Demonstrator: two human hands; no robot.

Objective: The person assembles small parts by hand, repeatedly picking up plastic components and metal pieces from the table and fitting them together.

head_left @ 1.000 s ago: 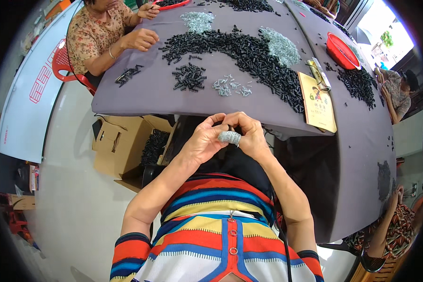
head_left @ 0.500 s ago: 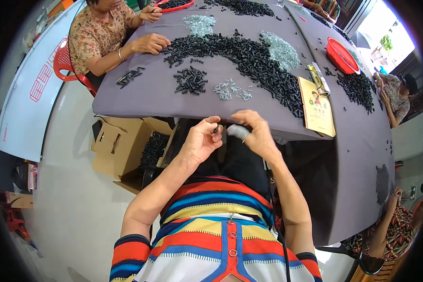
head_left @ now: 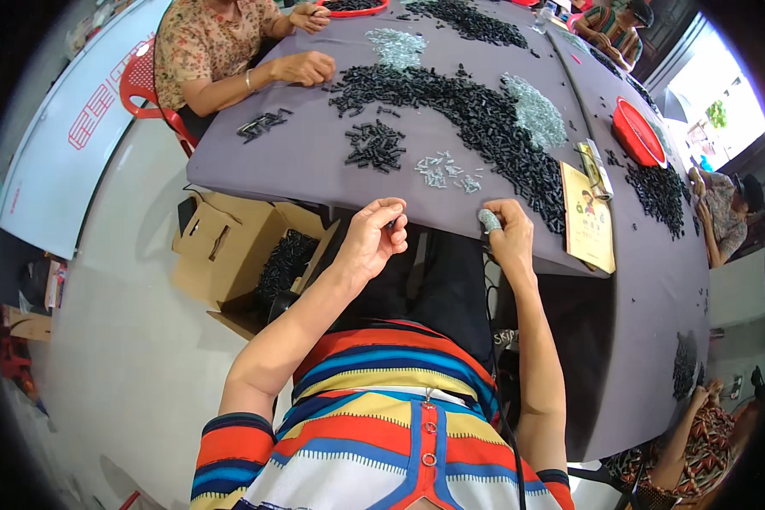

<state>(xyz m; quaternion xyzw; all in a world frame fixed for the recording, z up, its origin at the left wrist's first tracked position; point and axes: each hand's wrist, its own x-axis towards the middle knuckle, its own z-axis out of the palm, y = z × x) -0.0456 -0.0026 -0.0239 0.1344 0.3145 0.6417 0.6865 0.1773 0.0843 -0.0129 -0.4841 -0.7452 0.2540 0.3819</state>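
Note:
My left hand (head_left: 374, 237) is closed in a pinch just off the table's near edge. A small dark piece, mostly hidden, shows between its fingertips. My right hand (head_left: 510, 236) is at the table edge, apart from the left, its thumb and fingers pressed together. A grey wrap (head_left: 489, 220) covers one of its fingers; whatever the hand pinches is hidden. Beyond my hands lie a small heap of short black cylindrical pieces (head_left: 376, 146) and a scatter of small silvery screw-like pieces (head_left: 447, 172). A long bank of the same black pieces (head_left: 459, 106) curves behind them.
Larger silvery piles (head_left: 395, 48) flank the black bank. A yellow booklet (head_left: 586, 223) lies at the right, near a red basket (head_left: 638, 132). Below the table's left edge stands an open cardboard box (head_left: 229, 255) holding black pieces. A co-worker (head_left: 217, 51) sits at the far left; others work around the table.
My right hand has moved right, away from my left hand, to the table edge. My left hand keeps its pinch nearly in place. The whole view has shifted slightly.

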